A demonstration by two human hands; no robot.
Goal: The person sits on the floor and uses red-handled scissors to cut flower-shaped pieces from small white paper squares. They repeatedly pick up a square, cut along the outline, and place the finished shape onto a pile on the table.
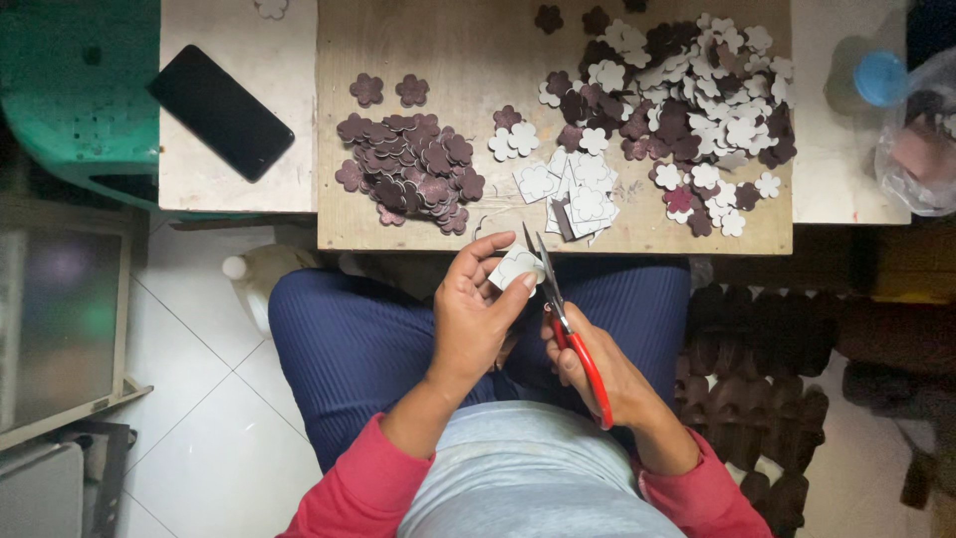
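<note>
The left hand (pixel 476 311) pinched a small white card (pixel 515 267) while the right hand (pixel 588 364) gripped red-handled scissors (pixel 558 304). The blades sat close to the fingertips, so a slip could probably have nicked them.

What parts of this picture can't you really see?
Head view:
- Right hand: its fingers are hidden inside the red scissors' handles.
- White piece: partly covered by the left hand.
- Plastic bag: cut off by the right edge, contents blurred.
- Dark pile beside the knee: too dim.

red sleeves (pixel 358 478), grey top, blue trousers
</note>
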